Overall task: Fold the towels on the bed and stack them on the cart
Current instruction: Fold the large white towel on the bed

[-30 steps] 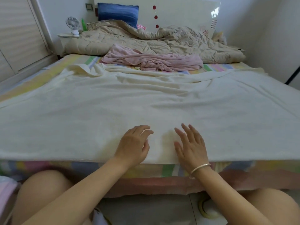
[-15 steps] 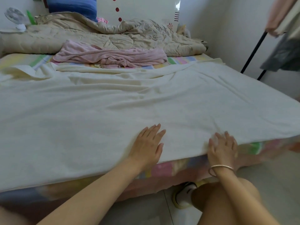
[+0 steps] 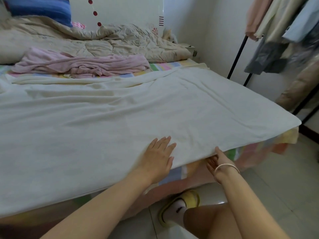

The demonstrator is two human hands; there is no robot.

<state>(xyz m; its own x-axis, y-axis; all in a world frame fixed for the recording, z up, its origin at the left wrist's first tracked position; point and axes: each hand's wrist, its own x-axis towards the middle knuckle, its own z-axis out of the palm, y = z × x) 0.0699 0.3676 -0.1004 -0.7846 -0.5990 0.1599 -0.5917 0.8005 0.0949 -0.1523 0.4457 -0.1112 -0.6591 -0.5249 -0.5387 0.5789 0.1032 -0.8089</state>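
A large cream towel [image 3: 120,118] lies spread flat over the near half of the bed [image 3: 250,150], its near edge hanging at the bed's front side. My left hand [image 3: 158,157] rests palm down on the towel near that edge, fingers straight. My right hand [image 3: 217,159], with a bangle at the wrist, has its fingers tucked under the towel's near edge and its thumb on top, pinching the hem. A crumpled pink towel [image 3: 82,63] lies further back on the striped sheet. No cart is in view.
A rumpled beige quilt [image 3: 107,40] and a blue pillow [image 3: 41,9] fill the head of the bed. A black clothes rack [image 3: 240,49] with hanging garments stands at the right by the wall. My slippered foot [image 3: 179,206] is on the tiled floor.
The view has swung right along the bed. My right hand slid right along the towel's near edge and went from lying on top to pinching the hem from beneath. My left hand followed rightward, still flat.
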